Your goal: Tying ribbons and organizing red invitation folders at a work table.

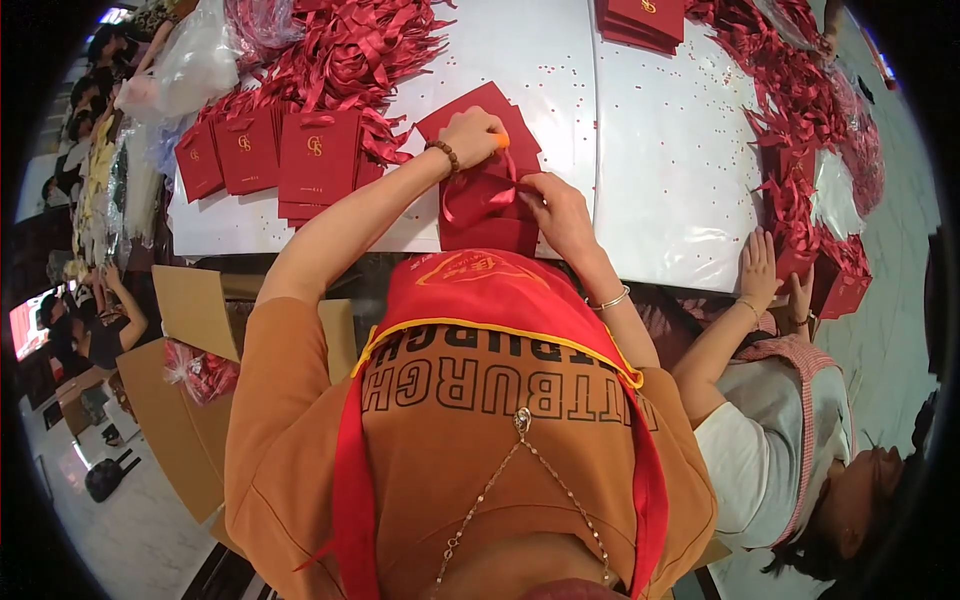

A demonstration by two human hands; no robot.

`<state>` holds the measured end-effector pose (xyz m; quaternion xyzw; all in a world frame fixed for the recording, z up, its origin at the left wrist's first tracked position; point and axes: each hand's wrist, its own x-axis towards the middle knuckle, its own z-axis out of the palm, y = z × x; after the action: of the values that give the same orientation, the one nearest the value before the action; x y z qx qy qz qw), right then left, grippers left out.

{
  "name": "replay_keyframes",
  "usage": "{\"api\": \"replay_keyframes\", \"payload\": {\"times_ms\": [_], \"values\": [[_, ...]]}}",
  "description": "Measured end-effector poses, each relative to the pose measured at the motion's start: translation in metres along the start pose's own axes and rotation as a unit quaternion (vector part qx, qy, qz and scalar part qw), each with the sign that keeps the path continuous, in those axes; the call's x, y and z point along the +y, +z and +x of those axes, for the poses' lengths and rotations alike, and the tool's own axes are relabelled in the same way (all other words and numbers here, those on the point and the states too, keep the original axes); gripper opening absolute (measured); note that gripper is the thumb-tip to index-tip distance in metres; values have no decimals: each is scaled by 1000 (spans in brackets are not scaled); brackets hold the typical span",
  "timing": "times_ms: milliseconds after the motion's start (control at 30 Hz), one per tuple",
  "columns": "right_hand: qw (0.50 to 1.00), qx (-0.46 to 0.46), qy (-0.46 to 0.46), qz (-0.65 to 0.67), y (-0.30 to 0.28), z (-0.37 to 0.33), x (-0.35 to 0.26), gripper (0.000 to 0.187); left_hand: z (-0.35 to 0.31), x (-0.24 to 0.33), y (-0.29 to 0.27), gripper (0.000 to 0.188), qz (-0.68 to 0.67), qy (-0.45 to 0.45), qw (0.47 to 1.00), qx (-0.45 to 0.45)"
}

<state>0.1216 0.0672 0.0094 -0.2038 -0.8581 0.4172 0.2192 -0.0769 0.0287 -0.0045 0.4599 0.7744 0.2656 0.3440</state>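
Observation:
A dark red paper gift bag (488, 236) lies at the near edge of the white table in front of me, overlapping other flat red bags (484, 98). Above it, my left hand (472, 138) is closed on a red ribbon (511, 166); an orange cover is on one of its fingertips. The ribbon runs down in a loop over the bag. At the bag's right side my right hand (560, 214) pinches the ribbon between thumb and forefinger. My left fingertips are partly hidden by the hand itself.
Stacked red gift bags (318, 155) stand left, before a heap of red ribbons (345, 60). Another bag stack (642, 22) lies far right. A co-worker's hand (757, 268) rests at the right near more ribboned bags (842, 285). An open cardboard box (170, 410) sits below left.

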Motion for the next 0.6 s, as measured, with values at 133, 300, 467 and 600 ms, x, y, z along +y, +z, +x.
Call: {"api": "replay_keyframes", "payload": {"times_ms": [133,300,467,600], "values": [[997,-21,-15,-70,-4,4,-6,15,-2,2,14,13,-149,33,988,0],[993,-111,-31,21,-17,5,-2,16,17,12,-15,14,-206,-9,974,97],[983,-131,6,129,-25,-1,-2,14,15,-4,-65,16,-572,-14,820,14],[913,-108,110,378,-19,3,20,11,-10,-26,-29,36,-567,-18,820,-73]]}}
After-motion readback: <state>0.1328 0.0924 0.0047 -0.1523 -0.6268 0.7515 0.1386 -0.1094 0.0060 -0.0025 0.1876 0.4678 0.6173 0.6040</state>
